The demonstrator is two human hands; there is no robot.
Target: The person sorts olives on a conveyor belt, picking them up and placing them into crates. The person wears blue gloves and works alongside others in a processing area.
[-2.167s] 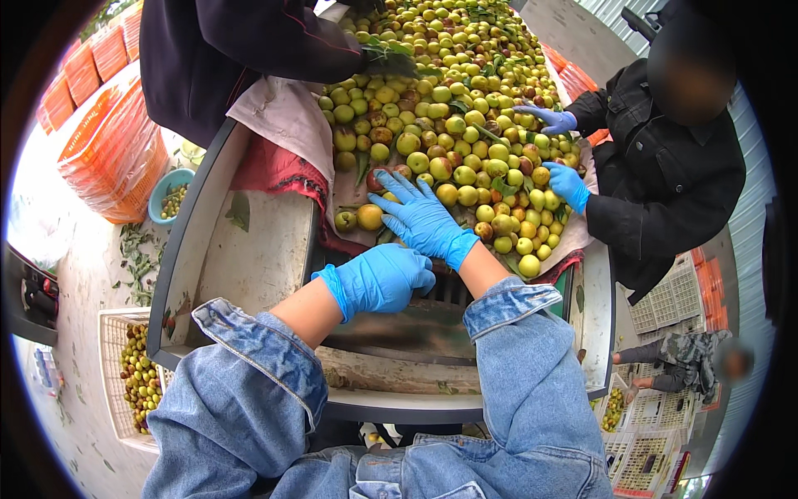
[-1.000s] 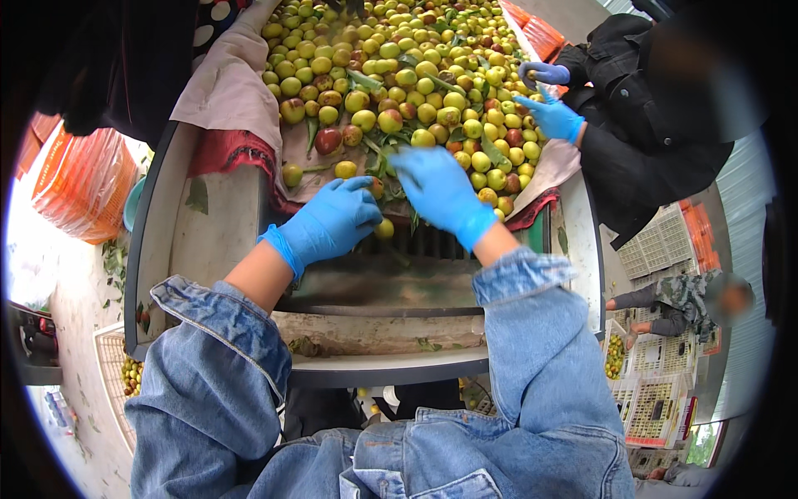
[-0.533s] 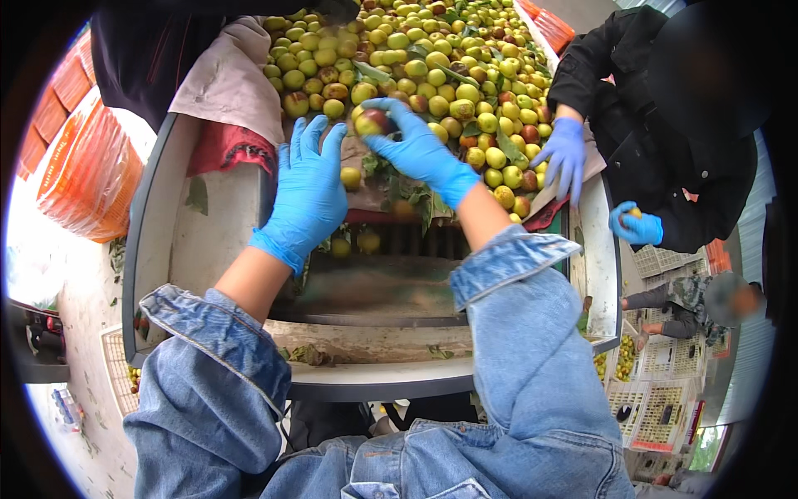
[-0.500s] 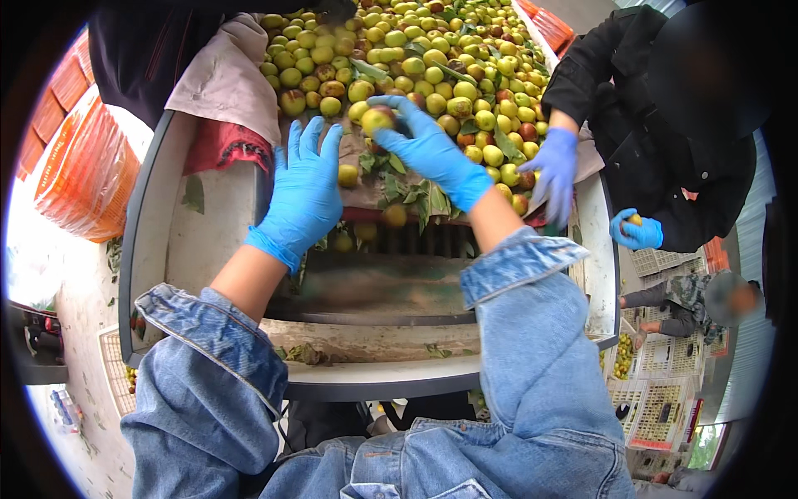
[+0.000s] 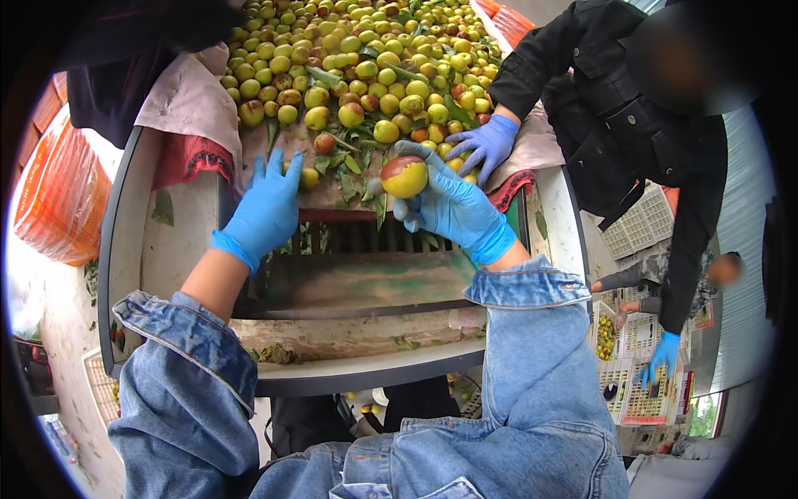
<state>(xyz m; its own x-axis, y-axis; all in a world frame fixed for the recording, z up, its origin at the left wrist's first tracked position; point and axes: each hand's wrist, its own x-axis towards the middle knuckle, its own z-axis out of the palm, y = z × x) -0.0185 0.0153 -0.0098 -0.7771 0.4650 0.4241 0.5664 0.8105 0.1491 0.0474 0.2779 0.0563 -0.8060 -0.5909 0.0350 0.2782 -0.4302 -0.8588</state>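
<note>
My right hand (image 5: 457, 212), in a blue glove, holds a large jujube (image 5: 404, 176), part red-brown and part yellow-green, between thumb and fingers above the front of the sorting table. My left hand (image 5: 261, 208), gloved in blue too, is open with its fingers spread over the table's left front. Close beside its thumb lies a small yellow-green jujube (image 5: 309, 178). A reddish jujube (image 5: 325, 143) and loose green leaves (image 5: 353, 170) lie between the hands. Beyond them spreads a heap of green and reddish jujubes (image 5: 357, 58).
A slatted gap (image 5: 349, 239) crosses the table before me, above the pale front ledge (image 5: 366, 343). At right, a co-worker's purple-gloved hand (image 5: 489, 145) rests at the heap; their blue-gloved hand (image 5: 663, 359) reaches over crates (image 5: 644, 328). Wrapped orange baskets (image 5: 62, 195) stand left.
My right hand has drawn the jujube back toward me and turned it up. The co-worker's purple-gloved hand moved onto the heap's edge; their blue-gloved hand went down toward the crates. The view shifted.
</note>
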